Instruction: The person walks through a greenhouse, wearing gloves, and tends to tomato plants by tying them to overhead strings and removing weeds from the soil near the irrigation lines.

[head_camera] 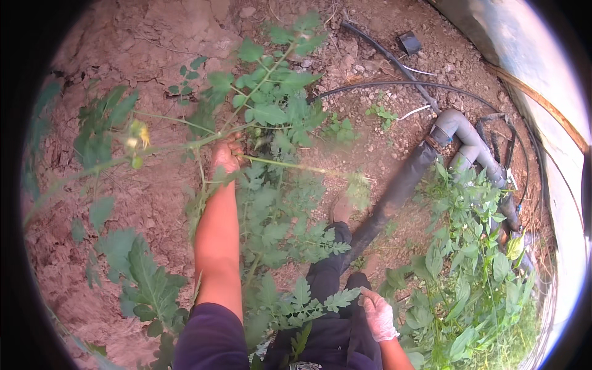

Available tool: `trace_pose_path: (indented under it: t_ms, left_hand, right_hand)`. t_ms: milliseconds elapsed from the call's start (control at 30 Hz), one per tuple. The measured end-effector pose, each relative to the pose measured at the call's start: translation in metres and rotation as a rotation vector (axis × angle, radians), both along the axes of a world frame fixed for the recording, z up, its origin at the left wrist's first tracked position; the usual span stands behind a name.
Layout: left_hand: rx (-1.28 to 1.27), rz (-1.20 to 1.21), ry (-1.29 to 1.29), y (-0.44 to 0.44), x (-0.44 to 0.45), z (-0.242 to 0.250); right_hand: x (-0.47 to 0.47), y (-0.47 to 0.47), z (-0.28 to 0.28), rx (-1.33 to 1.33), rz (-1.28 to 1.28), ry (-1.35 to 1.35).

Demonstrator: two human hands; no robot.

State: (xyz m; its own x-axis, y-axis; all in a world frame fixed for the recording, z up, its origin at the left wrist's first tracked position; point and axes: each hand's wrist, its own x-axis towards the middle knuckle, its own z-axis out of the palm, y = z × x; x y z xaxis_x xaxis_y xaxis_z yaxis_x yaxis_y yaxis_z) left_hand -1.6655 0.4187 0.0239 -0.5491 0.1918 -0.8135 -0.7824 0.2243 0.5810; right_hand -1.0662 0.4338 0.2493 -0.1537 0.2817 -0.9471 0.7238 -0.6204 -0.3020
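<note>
My left hand (226, 150) reaches up among tomato foliage, its fingers curled around a thin green tomato stem (282, 163) that runs out to the right; leaves partly hide the fingers. Just above the hand crosses a thicker tomato vine (185, 145), which bears yellow flowers (140, 133) and a small green fruit (137, 162). Low in the view, my right hand (378, 317) wears a clear thin glove and pinches the tip of a toothed tomato leaf (341, 300). More tomato leaves (277, 222) hang between my arms.
Bare, cracked soil (138, 60) lies to the left. A black sleeve-like pipe (393, 194) runs diagonally to grey pipe elbows (462, 129). Thin black hose (397, 84) curves above, near a small black pot (409, 43). Leafy plants (462, 277) stand right, beside pale sheeting (562, 125).
</note>
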Motion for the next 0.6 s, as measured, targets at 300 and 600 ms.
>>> trace_pose_path:
  t_ms: [300,600]
  left_hand:
    - [-0.049,0.390,-0.356,0.011,0.224,-0.015]
    - [0.317,0.327,-0.970,0.078,0.486,0.094]
  right_hand:
    - [0.048,-0.024,0.008,0.037,-0.025,0.004]
    - [0.131,-0.035,0.046,0.151,0.113,-0.010]
